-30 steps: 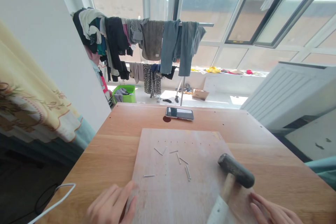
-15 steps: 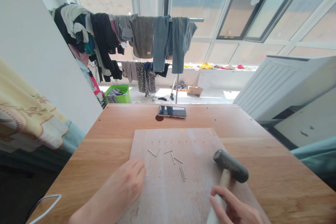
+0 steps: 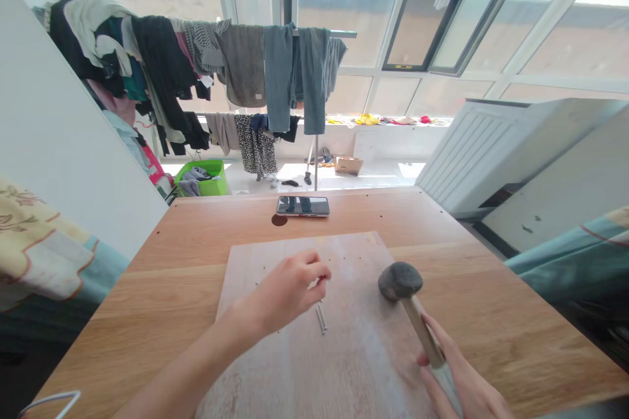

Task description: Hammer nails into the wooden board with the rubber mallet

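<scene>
A pale wooden board [image 3: 354,366] lies on the wooden table [image 3: 196,255]. My left hand [image 3: 289,288] reaches over the board's middle, fingertips pinched at a loose nail; whether it grips the nail is unclear. Two more nails [image 3: 321,317] lie just below the fingers. My right hand [image 3: 462,386] is wrapped round the wooden handle of a hammer [image 3: 400,281]. The dark hammer head is raised slightly over the board's right part.
A phone [image 3: 303,205] lies flat at the table's far edge beside a round hole. Behind the table stands a clothes rack [image 3: 236,72] hung with laundry, a green basket [image 3: 201,178] on the floor, and white panels [image 3: 491,150] at the right.
My left hand moved forward from the board's near left edge to the nails in the middle and pinched. My right hand closed on the hammer handle and lifted the head.
</scene>
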Motion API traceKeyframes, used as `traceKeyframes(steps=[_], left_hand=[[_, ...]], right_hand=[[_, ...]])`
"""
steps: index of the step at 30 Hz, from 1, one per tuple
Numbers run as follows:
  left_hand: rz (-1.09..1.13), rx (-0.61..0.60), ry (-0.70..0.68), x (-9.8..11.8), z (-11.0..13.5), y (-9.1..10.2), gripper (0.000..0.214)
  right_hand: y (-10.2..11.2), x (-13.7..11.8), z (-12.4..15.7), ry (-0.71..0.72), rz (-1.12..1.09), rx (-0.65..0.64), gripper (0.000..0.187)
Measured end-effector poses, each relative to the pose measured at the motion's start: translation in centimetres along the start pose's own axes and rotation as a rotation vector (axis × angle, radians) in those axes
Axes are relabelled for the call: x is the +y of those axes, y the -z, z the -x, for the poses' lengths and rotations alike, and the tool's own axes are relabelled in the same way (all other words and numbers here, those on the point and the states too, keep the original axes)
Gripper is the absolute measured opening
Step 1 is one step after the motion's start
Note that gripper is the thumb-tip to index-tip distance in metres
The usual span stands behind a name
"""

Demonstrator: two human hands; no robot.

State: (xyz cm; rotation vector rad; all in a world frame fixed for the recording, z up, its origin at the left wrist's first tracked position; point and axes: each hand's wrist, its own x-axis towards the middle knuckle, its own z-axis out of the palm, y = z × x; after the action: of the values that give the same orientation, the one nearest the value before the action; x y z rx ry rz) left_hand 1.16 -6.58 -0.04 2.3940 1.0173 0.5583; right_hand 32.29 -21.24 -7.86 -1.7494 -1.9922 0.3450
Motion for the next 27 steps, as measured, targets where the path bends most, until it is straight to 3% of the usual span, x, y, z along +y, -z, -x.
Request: traceKeyframes(steps=[2,5,9,13,22,27], left_hand=[[-0.040,-0.037,-0.037,0.1,-3.0,-1.1,0.019],[-0.131,-0.097,-0.051,0.2,-6.5,-2.8,0.021],[-0.148,-0.104,-0.025,0.3,-8.9,-4.8,0.019],[-0.087,-0.083,0.028,0.5,-9.7,-5.7,0.018],[-0.138,-0.131,0.027,0.3,-10.7,-5.1,0.018],[0.076,-0.014,-0.016,-0.5,-10.8,-6.5,0.022]], right_hand=[[-0.1,0.3,0.1,0.069,0.066,-0.001,0.067],[-0.6,-0.2,0.3,0.044,0.170,0.035,0.068],[-0.6,-1.4,0.2,0.026,0.193,0.043,0.067],[-0.2,-2.2,-0.1,-0.022,0.151,0.038,0.061],[-0.6,-2.1,0.4,-0.110,0.039,0.031,0.058],[0.1,-2.8,0.1,-0.303,-0.131,0.030,0.057]])
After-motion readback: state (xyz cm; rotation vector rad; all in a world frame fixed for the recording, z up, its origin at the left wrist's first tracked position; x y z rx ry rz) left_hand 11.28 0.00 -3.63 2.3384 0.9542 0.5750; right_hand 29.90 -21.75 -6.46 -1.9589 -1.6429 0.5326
